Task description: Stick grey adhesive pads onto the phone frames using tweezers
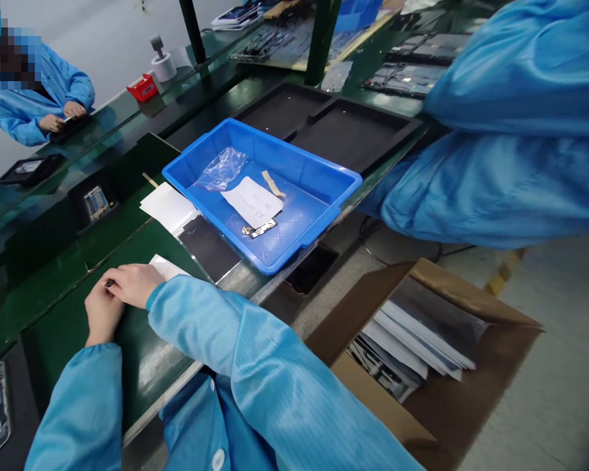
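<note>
The left hand [103,311] and right hand [135,284] are pinching a small dark part [109,283] between them just above the green surface [142,373], and a loose pinch could be letting it slip beside the white paper sheet [164,267].

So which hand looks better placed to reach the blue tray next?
Probably the right hand. It lies on top and closer to the blue plastic tray, with its forearm already across the body, while the left hand sits below it and farther away.
</note>
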Demonstrator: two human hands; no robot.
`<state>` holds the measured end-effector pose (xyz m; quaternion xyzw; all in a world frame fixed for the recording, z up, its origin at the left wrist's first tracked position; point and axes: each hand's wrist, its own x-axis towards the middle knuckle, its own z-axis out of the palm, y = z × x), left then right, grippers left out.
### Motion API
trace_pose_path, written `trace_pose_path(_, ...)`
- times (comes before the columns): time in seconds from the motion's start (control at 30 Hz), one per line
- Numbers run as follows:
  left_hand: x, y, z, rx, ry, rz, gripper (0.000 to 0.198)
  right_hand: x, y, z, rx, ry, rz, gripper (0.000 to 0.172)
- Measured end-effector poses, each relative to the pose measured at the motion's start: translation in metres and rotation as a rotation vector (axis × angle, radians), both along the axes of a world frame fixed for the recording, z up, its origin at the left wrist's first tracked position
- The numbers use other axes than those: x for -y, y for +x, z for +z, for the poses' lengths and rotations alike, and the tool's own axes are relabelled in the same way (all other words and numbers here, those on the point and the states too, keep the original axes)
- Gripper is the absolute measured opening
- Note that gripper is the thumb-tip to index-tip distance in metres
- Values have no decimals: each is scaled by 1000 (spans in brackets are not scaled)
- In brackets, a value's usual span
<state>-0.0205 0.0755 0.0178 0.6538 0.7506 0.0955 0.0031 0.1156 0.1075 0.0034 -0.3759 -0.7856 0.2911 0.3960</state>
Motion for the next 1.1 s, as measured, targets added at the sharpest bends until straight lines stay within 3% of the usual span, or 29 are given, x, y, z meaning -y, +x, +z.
trace_pose_path(0.1,-1,3,-6,11,32,73,13,-2,1,0,3,-4,27,11)
trace_pose_path(0.33,-8,12,-9,-23,-5,71,13,-4,4,0,2,-29,36,18)
trace_pose_path(0.6,-6,5,-15,111,32,13,15,-6,6,-5,-24,-81,43,20)
trace_pose_path(1.1,-6,8,-24,209,38,-69,29,-3,9,-14,-142,24,75,18)
